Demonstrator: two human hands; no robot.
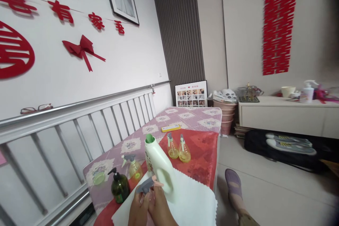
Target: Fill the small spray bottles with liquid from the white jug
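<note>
Both of my hands meet at the bottom edge over a white cloth. My left hand and my right hand are closed round a small spray bottle with a grey trigger head. A white detergent jug with an open green neck stands tilted just behind my hands, touching them. A dark green pump bottle and a yellow spray bottle stand to the left. Two more yellow spray bottles stand on the red cloth further back.
The bench has a pink patterned cover and a grey metal rail with glasses on it. A yellow box lies further along. My foot in a purple shoe rests on the floor. White cabinet and pink baskets stand behind.
</note>
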